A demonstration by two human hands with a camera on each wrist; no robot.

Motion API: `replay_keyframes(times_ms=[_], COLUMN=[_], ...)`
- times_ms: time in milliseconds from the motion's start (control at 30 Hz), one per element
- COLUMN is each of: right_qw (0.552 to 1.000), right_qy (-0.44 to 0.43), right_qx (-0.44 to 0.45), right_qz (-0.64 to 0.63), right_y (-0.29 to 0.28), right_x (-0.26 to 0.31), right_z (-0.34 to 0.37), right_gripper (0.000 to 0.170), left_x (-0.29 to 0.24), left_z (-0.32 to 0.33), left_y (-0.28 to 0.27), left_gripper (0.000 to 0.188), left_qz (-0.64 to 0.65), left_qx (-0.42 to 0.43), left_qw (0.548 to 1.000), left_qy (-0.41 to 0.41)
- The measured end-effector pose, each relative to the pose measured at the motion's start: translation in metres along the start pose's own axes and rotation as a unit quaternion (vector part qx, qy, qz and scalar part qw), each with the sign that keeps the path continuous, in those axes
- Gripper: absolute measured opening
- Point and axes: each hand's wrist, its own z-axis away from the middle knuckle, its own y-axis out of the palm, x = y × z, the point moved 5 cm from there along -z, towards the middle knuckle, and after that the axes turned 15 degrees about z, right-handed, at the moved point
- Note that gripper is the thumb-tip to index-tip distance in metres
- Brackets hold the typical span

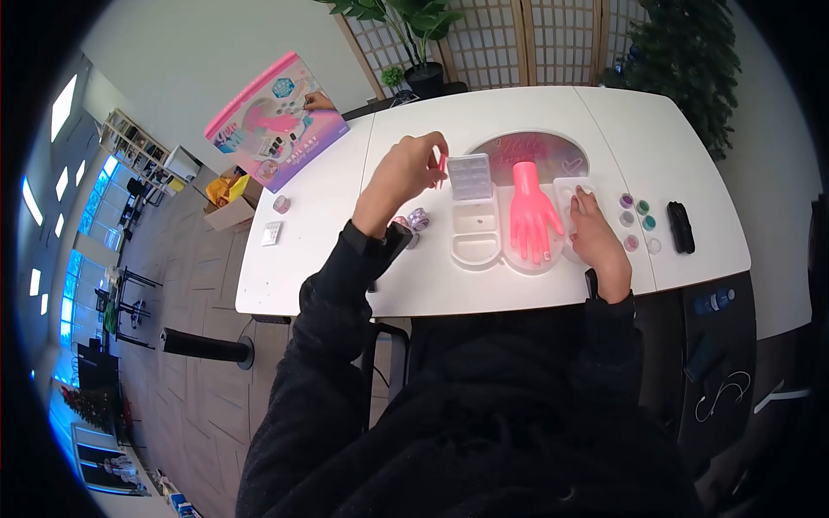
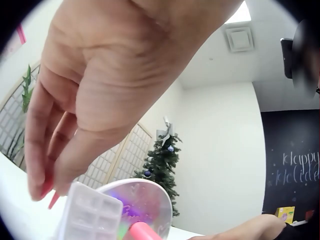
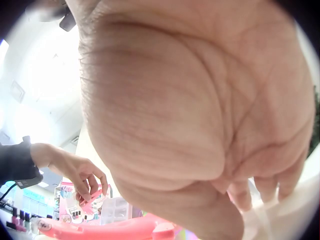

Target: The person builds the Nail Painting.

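Note:
Pink tweezers (image 1: 443, 169) are pinched between the thumb and fingers of my left hand (image 1: 408, 171), raised above the table beside a clear compartment case. That case's lid (image 1: 471, 178) stands upright behind a white tray (image 1: 476, 250). In the left wrist view the tweezers' pink tips (image 2: 53, 201) point down next to the lid. A pink model hand (image 1: 528, 220) lies palm down on the white base in the middle. My right hand (image 1: 596, 239) lies over the white compartment (image 1: 573, 185) to its right, fingers extended and fingertips down at it.
Small glitter pots (image 1: 649, 222) stand at the right, near a black pouch (image 1: 680, 227). Shiny wrapped items (image 1: 418, 219) sit under my left forearm. The toy box (image 1: 276, 125) stands back left, with a small pot (image 1: 281, 205) in front. An oval mirror panel (image 1: 553, 148) rises behind.

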Motion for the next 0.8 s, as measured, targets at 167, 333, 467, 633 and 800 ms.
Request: replay_keyframes(times_ms=[167, 333, 467, 633, 800], right_qw=[1.0, 1.0, 1.0, 1.0, 1.0], right_qy=[-0.009, -0.002, -0.001, 0.003, 0.005], right_qx=[-0.002, 0.008, 0.011, 0.013, 0.018], right_qz=[0.001, 0.0, -0.005, -0.002, 0.002], right_y=[0.005, 0.002, 0.0, -0.001, -0.002], right_x=[-0.003, -0.002, -0.001, 0.0, 0.001], right_z=[-0.004, -0.003, -0.002, 0.0, -0.001], right_gripper=[0.074, 0.074, 0.073, 0.073, 0.073], left_x=[-0.012, -0.009, -0.006, -0.004, 0.005], left_z=[-0.003, -0.003, 0.001, 0.005, 0.002], left_y=[0.027, 0.047, 0.06, 0.072, 0.077], left_gripper=[0.01, 0.007, 0.007, 0.007, 0.008], left_qz=[0.066, -0.012, -0.071, -0.149, -0.181], left_qx=[0.014, -0.007, -0.038, -0.047, -0.038], left_qw=[0.991, 0.989, 0.981, 0.973, 0.972], left_qy=[0.115, 0.147, 0.176, 0.171, 0.144])
